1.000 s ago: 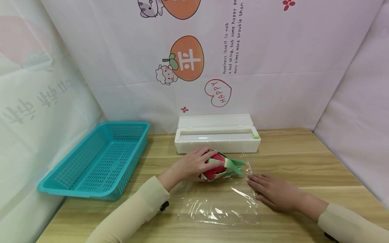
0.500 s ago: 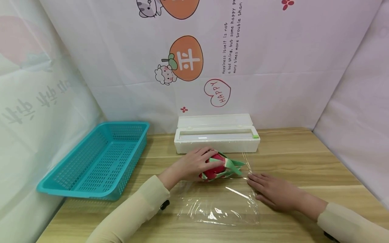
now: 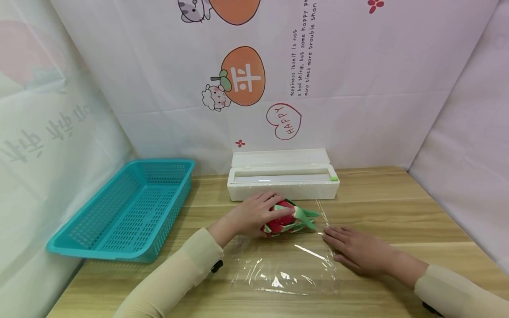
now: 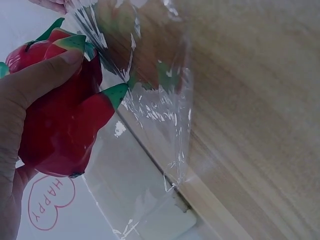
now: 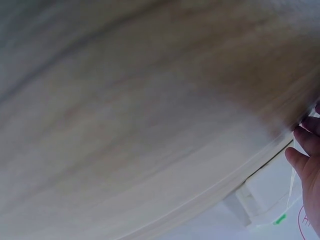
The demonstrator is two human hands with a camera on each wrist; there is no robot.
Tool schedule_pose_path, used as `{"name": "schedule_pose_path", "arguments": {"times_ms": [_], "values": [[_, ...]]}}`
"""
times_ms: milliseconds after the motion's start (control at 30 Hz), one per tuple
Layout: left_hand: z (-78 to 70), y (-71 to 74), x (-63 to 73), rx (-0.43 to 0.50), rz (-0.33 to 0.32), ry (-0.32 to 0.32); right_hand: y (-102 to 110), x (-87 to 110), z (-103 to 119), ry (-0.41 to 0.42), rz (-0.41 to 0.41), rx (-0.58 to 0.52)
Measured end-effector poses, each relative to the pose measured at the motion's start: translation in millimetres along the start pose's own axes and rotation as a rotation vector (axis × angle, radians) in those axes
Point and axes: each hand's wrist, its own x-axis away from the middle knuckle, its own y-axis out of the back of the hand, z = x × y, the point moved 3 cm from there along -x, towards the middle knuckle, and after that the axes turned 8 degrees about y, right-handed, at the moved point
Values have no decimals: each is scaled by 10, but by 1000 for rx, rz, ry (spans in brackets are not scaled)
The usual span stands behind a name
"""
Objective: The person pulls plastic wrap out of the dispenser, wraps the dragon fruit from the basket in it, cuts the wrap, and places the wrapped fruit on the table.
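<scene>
My left hand (image 3: pixel 254 214) holds a red dragon fruit (image 3: pixel 281 217) with green leaf tips, its fingers curled over the near side. In the left wrist view the thumb lies across the dragon fruit (image 4: pixel 62 125). Beneath the fruit a sheet of clear cling film (image 3: pixel 278 260) spreads over the table, wrinkled and shiny toward the front. At the film's right edge my right hand (image 3: pixel 358 249) rests palm down with its fingers fairly straight. Only part of the right hand (image 5: pixel 311 172) shows in the right wrist view.
Behind the fruit stands a white cling film dispenser (image 3: pixel 283 191), lid raised, a green slider (image 3: pixel 333 178) at its right end; film runs from it toward me. A turquoise perforated basket (image 3: pixel 163 234) stands at the left. Printed white cloth (image 3: pixel 358 123) walls the wooden table (image 3: pixel 397 207).
Hardly anything moves. Both hands, the dragon fruit and the film keep their places, and the head view shifts very slightly.
</scene>
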Motion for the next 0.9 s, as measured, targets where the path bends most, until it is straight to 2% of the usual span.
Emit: {"name": "schedule_pose_path", "arguments": {"times_ms": [267, 567, 767, 900], "values": [[18, -2, -8, 22, -2, 11, 24, -23, -1, 9, 12, -4], [47, 12, -23, 24, 36, 37, 56, -39, 8, -1, 21, -10], [76, -12, -21, 23, 17, 45, 47, -44, 0, -7, 29, -10], [81, -24, -18, 18, 28, 55, 39, -39, -6, -7, 28, -12]]}}
